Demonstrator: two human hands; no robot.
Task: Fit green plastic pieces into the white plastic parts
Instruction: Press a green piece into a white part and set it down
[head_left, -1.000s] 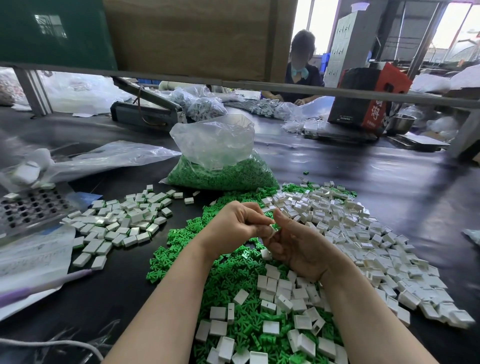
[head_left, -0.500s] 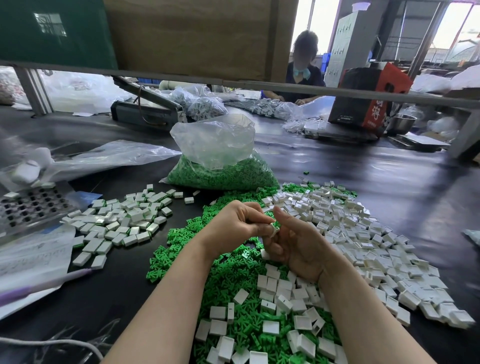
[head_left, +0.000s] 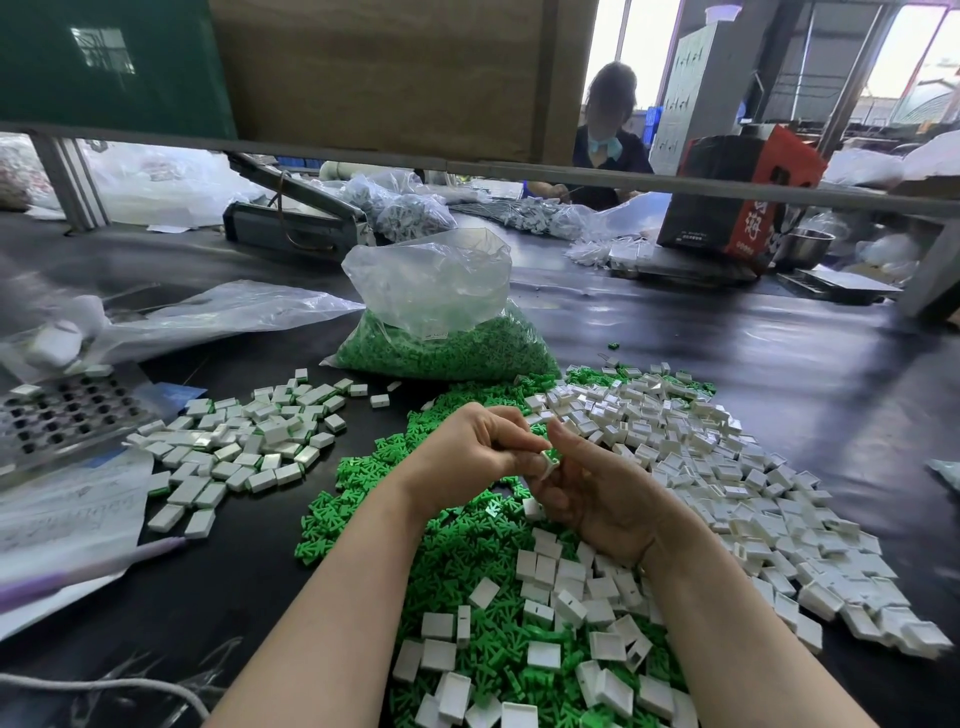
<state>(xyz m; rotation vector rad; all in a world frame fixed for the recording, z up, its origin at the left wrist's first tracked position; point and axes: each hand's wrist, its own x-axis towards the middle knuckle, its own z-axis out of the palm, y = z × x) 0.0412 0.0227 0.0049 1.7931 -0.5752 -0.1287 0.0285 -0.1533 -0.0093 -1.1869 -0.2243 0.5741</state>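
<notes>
My left hand (head_left: 467, 452) and my right hand (head_left: 597, 493) meet above the loose green pieces (head_left: 467, 561). Between their fingertips sits one small white part (head_left: 549, 460) with a green piece in it; both hands pinch it. Empty white parts (head_left: 727, 467) lie heaped to the right and in front of me. A group of white parts with green showing at their edges (head_left: 249, 447) lies to the left. A clear bag of green pieces (head_left: 447, 343) stands behind the pile.
The black table (head_left: 753, 364) holds a perforated metal tray (head_left: 62, 415) and papers (head_left: 62, 514) at the left, and crumpled clear bags (head_left: 208, 317). Across the table a person (head_left: 608, 145) sits beside a red and black box (head_left: 737, 197). A metal rail (head_left: 467, 166) crosses overhead.
Both hands stay together over the green pile; fingers shift slightly on the small white part. Nothing else has moved.
</notes>
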